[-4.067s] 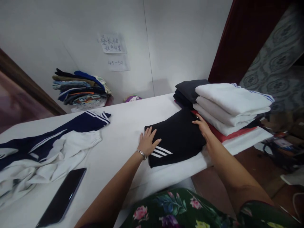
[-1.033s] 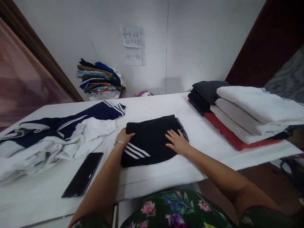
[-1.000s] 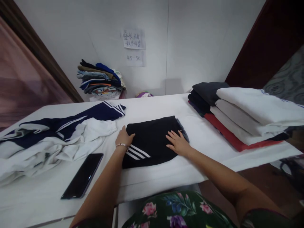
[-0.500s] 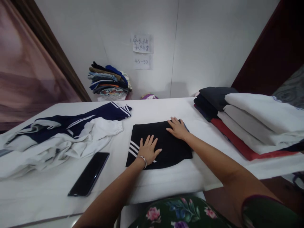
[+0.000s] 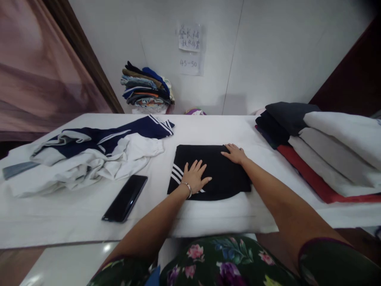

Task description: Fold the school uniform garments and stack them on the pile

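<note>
A black folded garment [image 5: 220, 178] with white stripes at its left side lies flat in front of me. My left hand [image 5: 195, 176] rests on its left part, palm down with the fingers spread. At the garment's far right corner, my right hand [image 5: 235, 153] lies open on the fabric and its edge. Neither hand grips the cloth.
To the left lie a navy garment [image 5: 139, 126] with white stripes and a crumpled white garment [image 5: 131, 153]. Nearer me is a black phone [image 5: 125, 198]. Folded clothes [image 5: 333, 159] are piled at the right; another clothes stack [image 5: 145, 85] stands behind the white table [image 5: 205, 129].
The view has shifted, so the scene sits differently in the picture. My right hand has moved rightward over the black garment to its far right corner; my left hand stays on the left part.
</note>
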Available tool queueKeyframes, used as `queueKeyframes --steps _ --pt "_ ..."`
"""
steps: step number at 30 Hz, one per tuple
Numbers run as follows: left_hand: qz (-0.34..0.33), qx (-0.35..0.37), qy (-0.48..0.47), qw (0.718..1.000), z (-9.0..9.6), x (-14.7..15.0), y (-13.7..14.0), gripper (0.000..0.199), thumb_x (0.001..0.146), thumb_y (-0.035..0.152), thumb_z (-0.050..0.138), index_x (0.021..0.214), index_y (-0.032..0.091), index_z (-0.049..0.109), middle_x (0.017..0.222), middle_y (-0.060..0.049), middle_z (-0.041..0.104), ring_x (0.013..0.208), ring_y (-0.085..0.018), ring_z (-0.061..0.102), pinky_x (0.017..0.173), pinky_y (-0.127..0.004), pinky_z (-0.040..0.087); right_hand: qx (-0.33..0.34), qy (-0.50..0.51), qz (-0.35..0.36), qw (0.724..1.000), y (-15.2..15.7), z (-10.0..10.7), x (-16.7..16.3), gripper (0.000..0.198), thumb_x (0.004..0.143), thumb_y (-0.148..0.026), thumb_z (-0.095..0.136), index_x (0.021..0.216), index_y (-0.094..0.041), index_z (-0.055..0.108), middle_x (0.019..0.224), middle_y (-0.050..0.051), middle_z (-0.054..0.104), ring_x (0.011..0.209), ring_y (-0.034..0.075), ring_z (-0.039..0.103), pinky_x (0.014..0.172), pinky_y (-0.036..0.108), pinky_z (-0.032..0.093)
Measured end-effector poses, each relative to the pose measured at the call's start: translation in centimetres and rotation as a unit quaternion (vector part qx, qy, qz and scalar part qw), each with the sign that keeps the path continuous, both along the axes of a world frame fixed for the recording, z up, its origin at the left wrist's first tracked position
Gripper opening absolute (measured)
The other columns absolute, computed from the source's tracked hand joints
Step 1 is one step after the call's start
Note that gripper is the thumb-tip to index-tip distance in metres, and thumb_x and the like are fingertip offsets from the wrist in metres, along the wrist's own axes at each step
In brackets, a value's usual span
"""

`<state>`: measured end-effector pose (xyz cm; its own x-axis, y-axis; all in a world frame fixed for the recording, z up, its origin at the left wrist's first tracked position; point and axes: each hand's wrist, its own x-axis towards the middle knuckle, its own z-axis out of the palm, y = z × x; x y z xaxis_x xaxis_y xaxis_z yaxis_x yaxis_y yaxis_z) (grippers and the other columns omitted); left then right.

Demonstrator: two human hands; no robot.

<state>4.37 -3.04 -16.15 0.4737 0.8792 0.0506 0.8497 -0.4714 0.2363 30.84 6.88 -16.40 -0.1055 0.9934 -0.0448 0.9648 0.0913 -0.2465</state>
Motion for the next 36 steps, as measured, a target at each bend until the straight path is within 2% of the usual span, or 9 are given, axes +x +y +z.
queueKeyframes --steps 5,7,10,14,18,22,28,31,36 --pt "0.018 -0.042 -0.107 0.993 0.9 -0.7 0.5 0.054 0.090 0.057 0.039 0.130 0.024 0.052 0.146 -0.008 0.040 0.138 -0.025 0.028 0.112 -0.056 0.013 0.032 0.169 -0.044 0.984 -0.4 0.8 1.3 0.063 0.086 -0.057 0.045 0.138 -0.023 0.044 0.149 0.008 0.034 0.140 0.025 0.023 0.115 0.049 0.018" --pt "0.025 -0.029 -0.164 0.986 1.5 -1.1 0.6 0.048 0.090 0.053 0.043 0.125 0.023 0.056 0.142 -0.008 0.046 0.135 -0.024 0.034 0.112 -0.052 0.019 0.094 0.248 -0.047 0.963 -2.0 1.4 1.7 0.059 0.085 -0.055 0.048 0.133 -0.022 0.050 0.146 0.007 0.040 0.139 0.023 0.027 0.115 0.044 0.021" --pt "0.004 0.012 -0.234 0.972 2.8 -1.7 0.5 0.041 0.088 0.048 0.049 0.117 0.021 0.062 0.130 -0.008 0.058 0.126 -0.022 0.047 0.108 -0.046 0.030 0.171 0.313 0.014 0.934 -6.4 2.2 1.9 0.048 0.084 -0.050 0.053 0.125 -0.025 0.058 0.137 0.004 0.052 0.133 0.022 0.038 0.114 0.043 0.025" --pt "-0.056 0.003 -0.245 0.968 4.0 -2.1 -0.7 0.038 0.085 0.048 0.054 0.111 0.023 0.065 0.116 -0.005 0.067 0.112 -0.021 0.058 0.109 -0.046 0.029 0.187 0.269 0.151 0.933 -13.4 2.2 1.9 0.042 0.085 -0.043 0.056 0.125 -0.028 0.058 0.131 0.004 0.057 0.130 0.023 0.042 0.111 0.047 0.029" --pt "-0.106 -0.017 -0.155 0.982 3.4 -2.7 -2.7 0.046 0.078 0.051 0.063 0.117 0.026 0.061 0.128 -0.005 0.059 0.123 -0.025 0.049 0.110 -0.052 0.021 0.167 0.118 0.244 0.948 -17.0 1.3 2.3 0.054 0.081 -0.043 0.063 0.132 -0.028 0.050 0.140 0.007 0.048 0.136 0.026 0.032 0.111 0.057 0.020" --pt "-0.107 -0.014 -0.057 0.993 1.7 -3.2 -4.1 0.063 0.073 0.048 0.070 0.129 0.024 0.053 0.142 -0.009 0.046 0.134 -0.029 0.035 0.110 -0.056 0.018 0.161 0.039 0.248 0.955 -16.7 0.5 2.5 0.046 0.084 -0.035 0.058 0.129 -0.025 0.053 0.142 0.007 0.046 0.138 0.025 0.029 0.111 0.056 0.019" --pt "-0.079 0.070 -0.064 0.992 0.4 -3.2 -4.0 0.032 0.085 0.033 0.059 0.114 0.023 0.064 0.127 -0.007 0.060 0.123 -0.024 0.049 0.105 -0.046 0.034 0.098 0.070 0.223 0.967 -15.1 1.0 1.8 0.038 0.086 -0.022 0.048 0.121 -0.029 0.061 0.126 0.002 0.061 0.123 0.022 0.051 0.110 0.052 0.028" --pt "-0.086 0.090 -0.089 0.988 0.2 -3.1 -3.7 0.024 0.088 0.029 0.055 0.106 0.022 0.068 0.118 -0.006 0.066 0.115 -0.022 0.055 0.099 -0.041 0.040 0.069 0.118 0.223 0.965 -15.0 1.2 1.8 0.038 0.086 -0.027 0.052 0.122 -0.027 0.061 0.128 0.004 0.060 0.123 0.023 0.050 0.107 0.047 0.037" --pt "-0.090 0.097 -0.096 0.987 0.4 -3.0 -3.5 0.025 0.091 0.031 0.050 0.106 0.021 0.067 0.114 -0.005 0.068 0.110 -0.020 0.058 0.096 -0.039 0.043 0.064 0.177 0.230 0.955 -15.3 1.3 2.1 0.035 0.087 -0.029 0.053 0.120 -0.024 0.063 0.126 0.004 0.061 0.124 0.022 0.050 0.107 0.045 0.038"
